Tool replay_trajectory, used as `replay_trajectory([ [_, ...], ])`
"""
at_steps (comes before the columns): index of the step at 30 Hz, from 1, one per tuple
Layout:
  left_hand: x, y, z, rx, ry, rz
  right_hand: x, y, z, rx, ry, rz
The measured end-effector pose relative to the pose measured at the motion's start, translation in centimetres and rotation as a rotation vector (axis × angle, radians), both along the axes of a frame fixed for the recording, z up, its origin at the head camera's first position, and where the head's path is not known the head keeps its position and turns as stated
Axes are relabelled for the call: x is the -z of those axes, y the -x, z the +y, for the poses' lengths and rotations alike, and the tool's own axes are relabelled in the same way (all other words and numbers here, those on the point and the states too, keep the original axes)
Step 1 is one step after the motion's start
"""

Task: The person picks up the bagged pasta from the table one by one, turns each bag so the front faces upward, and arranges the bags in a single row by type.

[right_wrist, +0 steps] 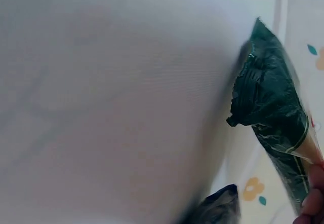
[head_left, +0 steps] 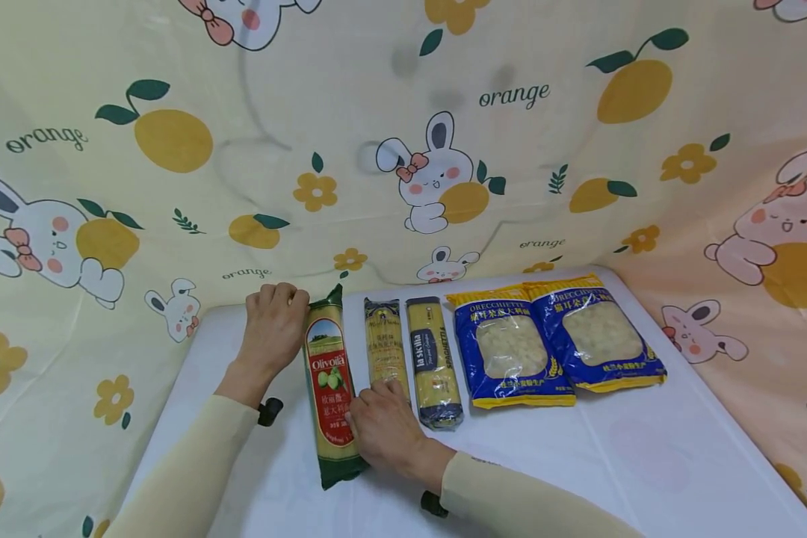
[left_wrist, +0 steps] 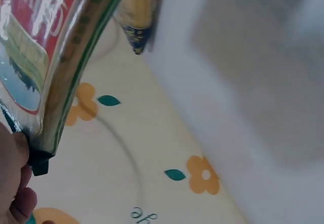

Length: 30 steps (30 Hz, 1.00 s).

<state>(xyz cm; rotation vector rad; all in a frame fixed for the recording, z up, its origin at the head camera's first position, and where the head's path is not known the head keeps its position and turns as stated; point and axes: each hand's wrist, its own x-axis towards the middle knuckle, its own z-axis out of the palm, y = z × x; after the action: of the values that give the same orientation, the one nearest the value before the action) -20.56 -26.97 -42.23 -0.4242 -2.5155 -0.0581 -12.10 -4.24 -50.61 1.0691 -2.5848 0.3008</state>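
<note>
A long Olivoilà spaghetti pack (head_left: 331,373) with a red label and green ends stands lengthwise on the left of the white table. My left hand (head_left: 277,326) pinches its far end; in the left wrist view the thumb (left_wrist: 19,150) is against the dark green tip. Lower down, my right hand (head_left: 391,435) grips the pack's right edge near the close end. That green end (right_wrist: 268,92) shows crumpled and lifted off the table in the right wrist view. Just right of it lies a slim yellow spaghetti pack (head_left: 385,340), partly hidden behind the right hand.
A la sicilia spaghetti pack (head_left: 433,359) lies further right. Two blue and yellow orecchiette bags (head_left: 511,351) lie beside it, slightly overlapping. Behind the white table (head_left: 551,463) hangs a printed cloth (head_left: 350,97) with rabbits and oranges.
</note>
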Motion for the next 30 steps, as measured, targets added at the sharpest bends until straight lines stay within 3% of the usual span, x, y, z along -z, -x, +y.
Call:
replay_trajectory([
  [11, 1.4, 2.0, -0.7, -0.027, 0.071, -0.099, -1.5, 0.1, -1.6, 0.051, -0.052, -0.102],
  [18, 2.4, 3.4, 0.1, -0.073, 0.098, -0.18, -1.5, 0.6, -2.6, 0.078, -0.064, -0.202],
  [23, 3.2, 3.9, 0.5, -0.114, 0.112, -0.244, -0.9, 0.9, -2.8, 0.075, -0.058, -0.29],
  [30, 4.4, 3.7, 0.0, -0.151, 0.075, -0.306, -0.7, 1.1, -2.5, 0.094, -0.082, -0.298],
])
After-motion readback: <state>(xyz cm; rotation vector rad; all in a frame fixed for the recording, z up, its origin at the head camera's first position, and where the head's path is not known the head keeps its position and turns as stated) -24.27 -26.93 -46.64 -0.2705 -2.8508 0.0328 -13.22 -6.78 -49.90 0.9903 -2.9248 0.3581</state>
